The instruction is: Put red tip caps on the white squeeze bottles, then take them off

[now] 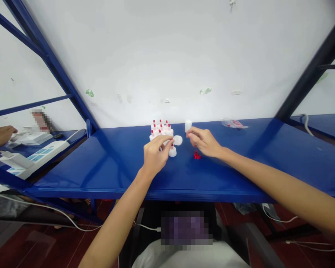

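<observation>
Between the thumb and fingers of my left hand (156, 153) is a white round cap (178, 140), its flat round face turned toward the right. Just to its right hovers my right hand (203, 142), fingers curled together; whatever they hold, if anything, is too small to make out. A group of white caps with red tips (160, 128) stands behind my left hand, partly covered by it. Below the held cap sits another white cap (172, 152). Several small red tips (197, 155) lie in a little pile under my right hand. A white cylinder (188, 125) stands behind its fingertips.
The blue table (106, 160) meets a white wall at the back. A clear plastic bag with red print (234, 123) lies at the rear right. Blue metal posts (64, 78) frame the left side. Beyond them are a power strip (39, 158) and another person's hand (1, 137).
</observation>
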A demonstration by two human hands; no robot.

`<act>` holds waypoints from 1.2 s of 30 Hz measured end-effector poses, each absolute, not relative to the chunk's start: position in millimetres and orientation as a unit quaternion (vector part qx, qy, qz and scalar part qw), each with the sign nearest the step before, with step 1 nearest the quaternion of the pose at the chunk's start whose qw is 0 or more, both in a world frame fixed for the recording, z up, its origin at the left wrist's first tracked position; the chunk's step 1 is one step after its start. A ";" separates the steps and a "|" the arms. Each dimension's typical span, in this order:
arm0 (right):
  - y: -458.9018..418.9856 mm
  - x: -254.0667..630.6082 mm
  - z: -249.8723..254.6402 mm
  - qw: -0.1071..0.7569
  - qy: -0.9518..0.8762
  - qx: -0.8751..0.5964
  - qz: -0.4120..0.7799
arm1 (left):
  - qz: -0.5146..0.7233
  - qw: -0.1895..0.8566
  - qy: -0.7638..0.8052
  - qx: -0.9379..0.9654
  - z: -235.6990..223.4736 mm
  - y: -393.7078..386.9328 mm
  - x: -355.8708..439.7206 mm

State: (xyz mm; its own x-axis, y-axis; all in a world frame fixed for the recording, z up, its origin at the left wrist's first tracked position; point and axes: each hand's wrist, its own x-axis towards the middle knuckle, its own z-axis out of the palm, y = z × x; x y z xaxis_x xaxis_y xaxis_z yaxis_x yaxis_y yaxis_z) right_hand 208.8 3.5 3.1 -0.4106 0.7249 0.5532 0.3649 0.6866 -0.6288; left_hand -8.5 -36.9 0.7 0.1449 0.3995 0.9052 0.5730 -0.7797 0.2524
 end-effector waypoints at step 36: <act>36.7 265.6 11.9 0.136 -0.797 -0.584 0.071 | -0.196 -0.048 -0.325 -0.924 -11.4 -32.8 41.8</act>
